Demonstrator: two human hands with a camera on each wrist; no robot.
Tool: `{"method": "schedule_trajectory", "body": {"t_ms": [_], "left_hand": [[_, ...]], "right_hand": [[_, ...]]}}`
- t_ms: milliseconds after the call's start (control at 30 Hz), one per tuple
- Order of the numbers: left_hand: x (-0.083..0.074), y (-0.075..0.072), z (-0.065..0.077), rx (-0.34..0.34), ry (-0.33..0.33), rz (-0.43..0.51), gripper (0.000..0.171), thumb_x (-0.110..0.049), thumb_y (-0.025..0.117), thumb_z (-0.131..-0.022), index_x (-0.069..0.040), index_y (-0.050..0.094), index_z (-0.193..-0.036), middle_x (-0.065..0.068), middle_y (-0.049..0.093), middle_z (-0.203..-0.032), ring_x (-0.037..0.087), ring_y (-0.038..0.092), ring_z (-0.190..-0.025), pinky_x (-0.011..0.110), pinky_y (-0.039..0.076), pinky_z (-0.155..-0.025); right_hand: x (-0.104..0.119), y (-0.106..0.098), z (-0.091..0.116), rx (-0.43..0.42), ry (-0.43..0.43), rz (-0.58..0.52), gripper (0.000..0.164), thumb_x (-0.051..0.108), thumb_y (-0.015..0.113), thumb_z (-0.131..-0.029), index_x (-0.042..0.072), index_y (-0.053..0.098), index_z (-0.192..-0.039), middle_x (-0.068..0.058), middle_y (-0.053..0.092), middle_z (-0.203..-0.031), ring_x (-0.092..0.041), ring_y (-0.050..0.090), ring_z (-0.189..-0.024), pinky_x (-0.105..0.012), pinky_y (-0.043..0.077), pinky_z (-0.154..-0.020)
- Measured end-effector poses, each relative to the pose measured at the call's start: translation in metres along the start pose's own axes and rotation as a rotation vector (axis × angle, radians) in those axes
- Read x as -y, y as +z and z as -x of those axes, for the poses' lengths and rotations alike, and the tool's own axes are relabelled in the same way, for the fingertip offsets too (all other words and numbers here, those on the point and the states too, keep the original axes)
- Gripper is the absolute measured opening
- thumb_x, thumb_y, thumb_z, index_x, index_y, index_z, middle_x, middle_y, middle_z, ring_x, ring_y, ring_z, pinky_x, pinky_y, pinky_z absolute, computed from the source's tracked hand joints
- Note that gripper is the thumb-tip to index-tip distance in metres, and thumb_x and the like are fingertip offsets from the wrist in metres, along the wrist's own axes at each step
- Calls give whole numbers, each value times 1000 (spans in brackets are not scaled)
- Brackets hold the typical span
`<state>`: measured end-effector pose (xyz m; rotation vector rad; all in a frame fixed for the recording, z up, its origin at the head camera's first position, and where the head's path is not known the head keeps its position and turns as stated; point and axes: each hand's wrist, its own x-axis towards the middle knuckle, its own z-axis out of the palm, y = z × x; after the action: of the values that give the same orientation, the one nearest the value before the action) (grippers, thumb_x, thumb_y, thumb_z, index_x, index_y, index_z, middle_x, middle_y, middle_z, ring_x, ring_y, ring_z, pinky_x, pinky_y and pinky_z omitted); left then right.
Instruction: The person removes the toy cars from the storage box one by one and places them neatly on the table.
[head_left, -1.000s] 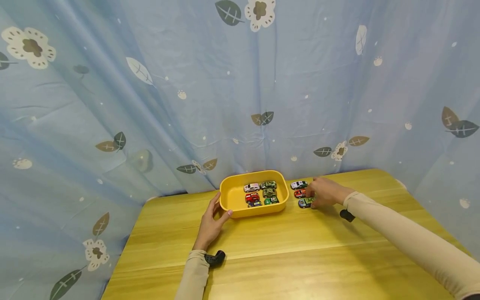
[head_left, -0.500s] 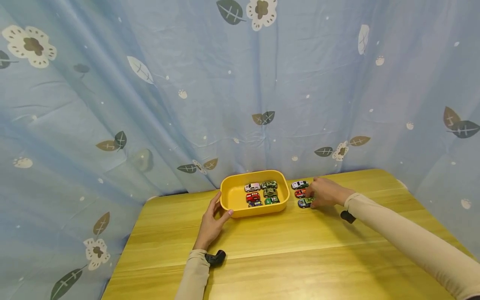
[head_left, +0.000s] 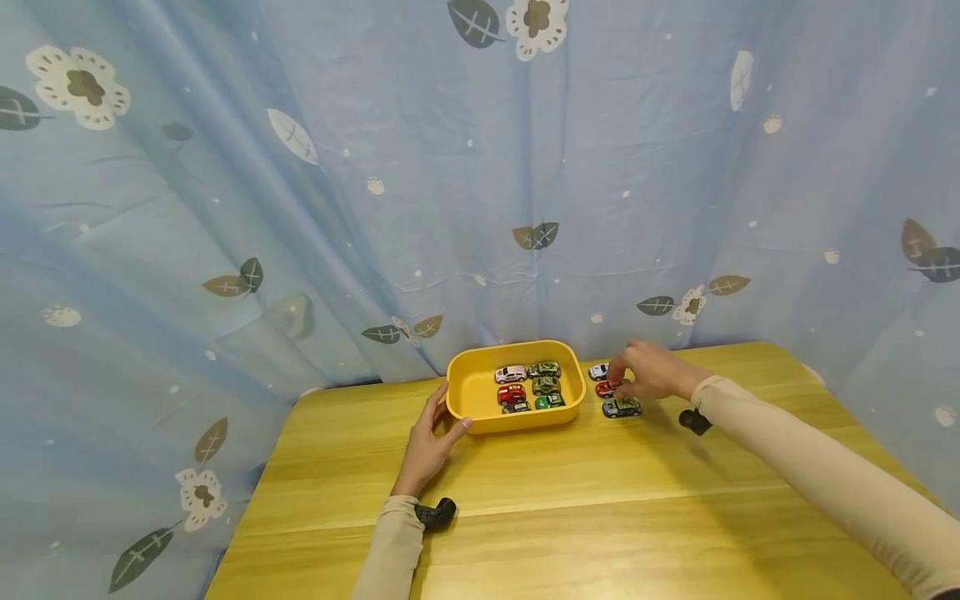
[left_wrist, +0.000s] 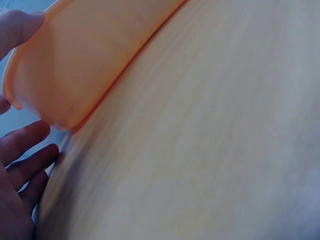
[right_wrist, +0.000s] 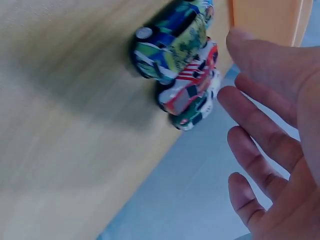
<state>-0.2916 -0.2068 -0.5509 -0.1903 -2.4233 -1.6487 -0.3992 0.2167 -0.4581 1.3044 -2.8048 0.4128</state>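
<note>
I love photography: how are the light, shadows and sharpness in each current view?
Head view: the right sleeve casts a soft shadow on the table, with pale glare near the bottom edge; left wrist view: the yellow box looks orange, the table washed out; right wrist view: three toy cars slightly blurred, a shadow beside them.

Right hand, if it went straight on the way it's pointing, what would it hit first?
Most likely the red car, close to the fingers of the right hand; the hand's height is unclear, so it might pass over.

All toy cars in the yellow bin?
No: three toy cars are on the table outside the yellow bin, near the right hand.
</note>
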Motion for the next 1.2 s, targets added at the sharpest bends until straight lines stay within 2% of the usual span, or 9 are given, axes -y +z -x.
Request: {"method": "schedule_trajectory", "body": {"t_ms": [133,200,333,433,633,867,1200], "left_hand": [[0,1,-1,5,4,6,83,-32,81,-96,-25,37,-166,13,52,-162,34,50,-149,57,32,-128],[0,0,-2,4,3,13,83,-32,81,-96,-25,37,-166,13,53,-161,33,51,-149,56,32,-129],[1,-1,-3,3,7,15,83,-31,81,-96,-25,37,-166,15,57,-157,33,52,-148,57,31,-129],[2,0,-2,11,4,10,83,-32,81,-97,-24,36,-167,15,57,-157,33,51,-149,57,31,-129],[2,0,-1,13,-9,8,83,-32,81,-97,-24,36,-167,15,58,-156,33,51,-149,56,30,-129],[2,-5,0,-5,6,-10,83,-33,81,-96,-25,37,-167,14,55,-159,33,51,-149,56,31,-129],[3,-2,-3,2,20,-2,83,-33,80,-97,-24,36,-167,12,54,-160,30,51,-150,55,33,-128]], "right_hand": [[2,-4,-13,-53,14,52,18,14,87,-87,7,84,-103,-5,83,-98,-32,72,-94,-53,56,-87],[7,-7,-24,-85,26,86,17,15,86,-89,7,84,-104,-7,82,-102,-34,70,-98,-56,56,-92],[25,-15,-48,-143,21,126,15,21,83,-93,10,83,-104,-9,80,-112,-35,66,-107,-57,54,-98],[42,-18,-66,-154,12,131,16,23,81,-94,12,83,-106,-11,77,-119,-35,63,-110,-54,54,-98],[57,-10,-102,-118,-26,136,25,27,81,-95,10,81,-113,-13,75,-125,-37,62,-116,-53,51,-103],[66,2,-138,-19,2,119,30,31,79,-96,11,80,-118,-16,72,-131,-40,59,-123,-55,51,-107],[70,19,-165,111,87,76,34,33,75,-99,11,79,-125,-15,70,-138,-42,56,-132,-54,46,-116]]}}
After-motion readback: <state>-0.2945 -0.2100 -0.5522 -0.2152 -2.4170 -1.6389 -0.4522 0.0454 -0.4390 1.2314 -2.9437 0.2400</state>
